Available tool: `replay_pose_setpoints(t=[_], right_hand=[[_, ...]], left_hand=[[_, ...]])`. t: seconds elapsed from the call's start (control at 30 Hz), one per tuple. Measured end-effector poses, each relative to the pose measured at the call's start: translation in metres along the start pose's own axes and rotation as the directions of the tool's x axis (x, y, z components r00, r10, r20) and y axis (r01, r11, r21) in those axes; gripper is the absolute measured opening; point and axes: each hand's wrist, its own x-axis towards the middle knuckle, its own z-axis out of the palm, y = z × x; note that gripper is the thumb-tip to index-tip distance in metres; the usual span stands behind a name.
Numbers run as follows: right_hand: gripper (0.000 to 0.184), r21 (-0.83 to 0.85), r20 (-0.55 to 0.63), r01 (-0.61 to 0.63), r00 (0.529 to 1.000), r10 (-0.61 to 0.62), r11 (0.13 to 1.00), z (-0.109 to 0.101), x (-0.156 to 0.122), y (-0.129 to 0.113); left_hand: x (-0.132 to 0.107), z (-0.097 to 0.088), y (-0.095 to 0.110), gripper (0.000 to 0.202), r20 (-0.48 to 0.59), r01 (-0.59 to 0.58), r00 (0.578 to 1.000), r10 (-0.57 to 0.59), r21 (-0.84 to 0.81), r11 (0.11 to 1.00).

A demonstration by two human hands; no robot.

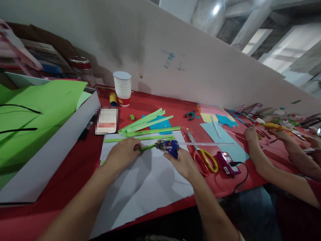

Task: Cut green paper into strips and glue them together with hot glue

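Observation:
My left hand (pixel 124 152) is closed on a thin green paper strip (pixel 146 147) over a white sheet (pixel 140 187) on the red table. My right hand (pixel 182 162) grips a blue hot glue gun (pixel 170 148), whose nozzle touches the free end of that strip. Several more green strips (pixel 147 125) lie just beyond, partly over a blue sheet (pixel 160 124).
Red and yellow scissors (pixel 204 157) and a purple device (pixel 227 162) with a cable lie to my right. A stack of paper cups (pixel 122 87) stands by the wall. A box with green paper (pixel 37 117) fills the left. Another person's arms (pixel 276 167) work at the right.

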Motion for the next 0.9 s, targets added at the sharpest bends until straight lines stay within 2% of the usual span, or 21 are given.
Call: replay_pose_setpoints(t=[0.3, 0.47, 0.63, 0.9], right_hand=[[0.031, -0.152, -0.021, -0.059, 0.998, 0.056, 0.987, -0.017, 0.005, 0.008], [0.033, -0.160, -0.004, -0.061, 0.998, 0.061, 0.985, -0.024, 0.010, 0.013], [0.032, -0.195, -0.032, -0.121, 0.993, 0.117, 0.973, -0.031, 0.013, 0.013], [0.031, -0.176, -0.059, -0.106, 0.994, 0.097, 0.979, -0.038, 0.016, 0.020]], left_hand=[[-0.001, 0.001, -0.002, 0.016, -0.007, 0.007, 1.000, -0.007, 0.005, 1.000], [-0.003, -0.001, 0.001, 0.017, -0.007, 0.020, 1.000, -0.020, -0.006, 1.000], [-0.002, -0.002, 0.002, 0.017, 0.012, 0.033, 0.999, -0.033, -0.028, 0.999], [-0.001, 0.000, -0.002, 0.017, 0.001, 0.004, 1.000, -0.004, -0.049, 0.999]])
